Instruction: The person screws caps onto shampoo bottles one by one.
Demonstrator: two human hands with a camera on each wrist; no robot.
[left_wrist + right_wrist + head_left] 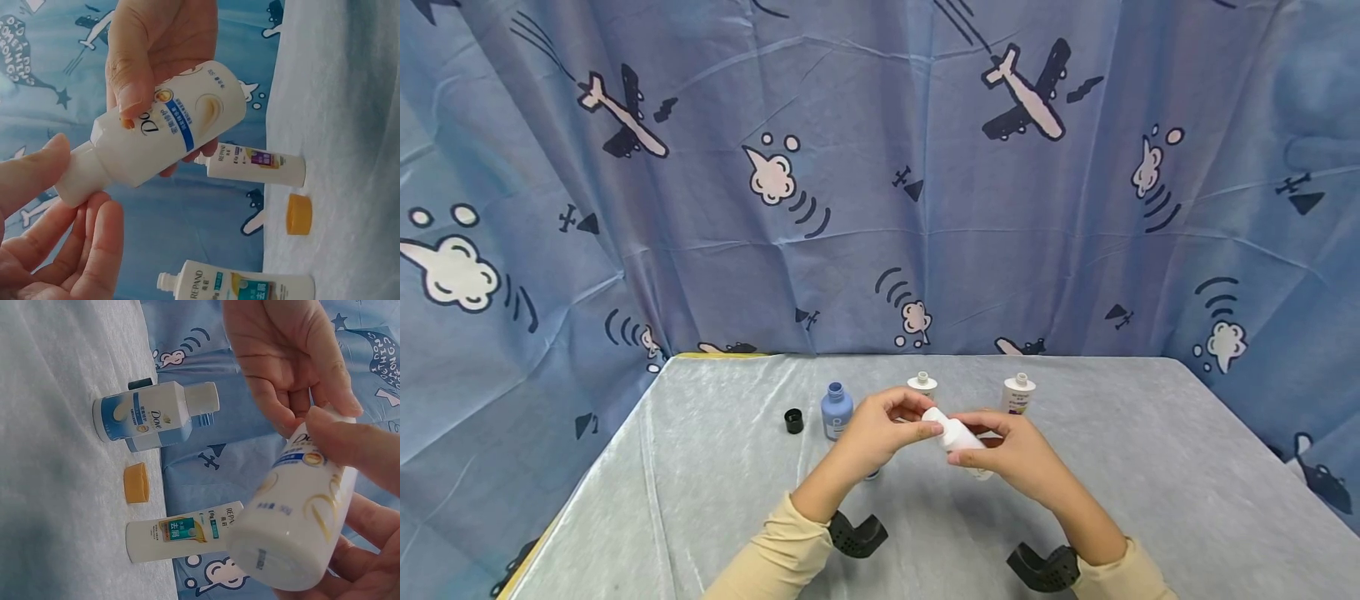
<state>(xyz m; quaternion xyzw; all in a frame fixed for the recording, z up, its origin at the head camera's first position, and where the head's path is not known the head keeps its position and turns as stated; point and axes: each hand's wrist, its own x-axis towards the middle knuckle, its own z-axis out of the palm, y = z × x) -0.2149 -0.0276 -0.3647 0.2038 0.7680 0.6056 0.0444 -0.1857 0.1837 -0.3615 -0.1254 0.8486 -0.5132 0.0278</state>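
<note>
A small white Dove bottle [964,440] is held tilted between both hands above the table. My right hand [1018,454] grips its body, thumb on the printed label and fingers around the far side. My left hand [876,437] pinches the white cap [81,178] between thumb and fingers; the cap sits at the neck of the bottle. In the right wrist view the base of this bottle points toward the camera, and the left hand partly hides its cap end.
Behind the hands stand two uncapped white Repand bottles, one left [922,383] and one right [1018,393]. An uncapped blue bottle [837,412] is beside a black cap [793,421]. Another Dove bottle [150,412] and a yellow cap [136,483] are on the table. A patterned curtain hangs behind.
</note>
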